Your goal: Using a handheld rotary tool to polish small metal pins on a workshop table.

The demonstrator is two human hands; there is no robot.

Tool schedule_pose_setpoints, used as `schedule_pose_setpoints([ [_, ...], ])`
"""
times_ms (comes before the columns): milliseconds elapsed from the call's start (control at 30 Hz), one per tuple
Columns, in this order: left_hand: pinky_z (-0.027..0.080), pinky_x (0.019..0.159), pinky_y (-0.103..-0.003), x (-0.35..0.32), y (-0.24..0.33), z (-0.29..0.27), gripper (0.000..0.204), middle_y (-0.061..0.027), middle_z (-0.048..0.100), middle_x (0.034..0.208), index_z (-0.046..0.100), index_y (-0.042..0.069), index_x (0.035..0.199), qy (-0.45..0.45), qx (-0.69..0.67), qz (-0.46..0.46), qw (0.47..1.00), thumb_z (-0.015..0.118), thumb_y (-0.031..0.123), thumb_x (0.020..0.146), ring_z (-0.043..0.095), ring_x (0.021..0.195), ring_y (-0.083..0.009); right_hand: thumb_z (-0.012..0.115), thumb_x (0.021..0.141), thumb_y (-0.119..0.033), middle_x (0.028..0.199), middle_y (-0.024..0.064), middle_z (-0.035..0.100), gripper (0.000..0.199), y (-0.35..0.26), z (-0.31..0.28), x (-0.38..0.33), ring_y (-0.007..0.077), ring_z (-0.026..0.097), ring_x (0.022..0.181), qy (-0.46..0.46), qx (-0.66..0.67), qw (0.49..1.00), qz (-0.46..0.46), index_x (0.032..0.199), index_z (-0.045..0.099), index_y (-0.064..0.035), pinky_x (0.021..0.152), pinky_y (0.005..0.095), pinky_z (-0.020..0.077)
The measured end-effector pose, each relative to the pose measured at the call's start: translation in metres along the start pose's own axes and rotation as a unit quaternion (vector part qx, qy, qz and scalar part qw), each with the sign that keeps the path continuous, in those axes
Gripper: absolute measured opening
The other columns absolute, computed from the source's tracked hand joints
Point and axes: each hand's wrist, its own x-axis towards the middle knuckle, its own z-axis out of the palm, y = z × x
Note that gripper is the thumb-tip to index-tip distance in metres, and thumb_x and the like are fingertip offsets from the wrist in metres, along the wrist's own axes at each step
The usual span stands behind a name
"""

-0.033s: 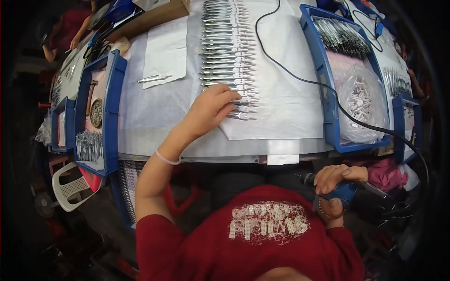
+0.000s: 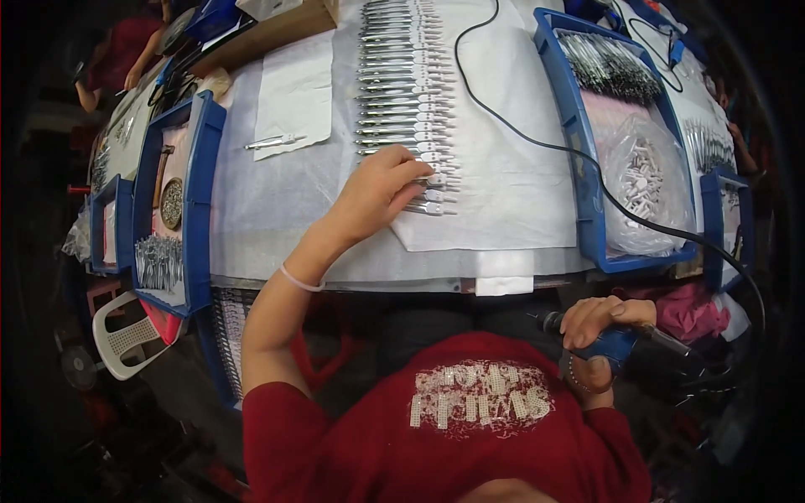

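Note:
A long column of slim silver metal pieces with white ends (image 2: 402, 88) runs up the middle of the white-covered table. Over its near end is my left hand (image 2: 377, 191), with thumb and fingers pinched at the white end of one piece; the fingers partly hide it. Below the table's front edge, at the right, my right hand (image 2: 605, 317) is wrapped round a blue and black power screwdriver (image 2: 616, 345). Its dark bit points left. A single silver piece (image 2: 275, 141) lies apart on a white sheet (image 2: 295, 92) at the left.
A blue tray (image 2: 589, 197) at the right holds dark-tipped metal pieces and a plastic bag of small white parts (image 2: 644, 189). Another blue tray (image 2: 201, 159) at the left has a hammer (image 2: 163, 174) and a round dish (image 2: 172, 204). A black cord (image 2: 537, 140) crosses the table.

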Motion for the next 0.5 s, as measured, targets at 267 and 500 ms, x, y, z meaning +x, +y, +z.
schedule_pose_setpoints([
  [267,0.044,0.073,-0.04,0.018,-0.002,0.011,0.021,-0.0093,0.055,0.088,0.062,0.007,0.092,-0.077,0.054,0.042,0.995,0.071,0.011,0.073,0.054,0.087,-0.0288,0.08,0.075,-0.019,0.077,0.0068,0.058,0.049,-0.005,-0.007,-0.005,0.0201,0.058,0.069,0.012,-0.014,0.999,0.027,0.107,0.044,-0.0087,0.066,0.035,0.048],
  [500,0.042,0.074,-0.039,0.016,0.001,0.012,0.024,-0.0111,0.053,0.088,0.059,0.004,0.091,-0.083,0.07,0.052,0.993,0.071,0.009,0.07,0.052,0.085,-0.0308,0.077,0.077,-0.014,0.082,0.0082,0.059,0.048,-0.003,-0.01,-0.001,0.0197,0.06,0.072,-0.049,-0.001,0.999,0.012,0.11,0.044,-0.0071,0.07,0.0356,0.0492],
])
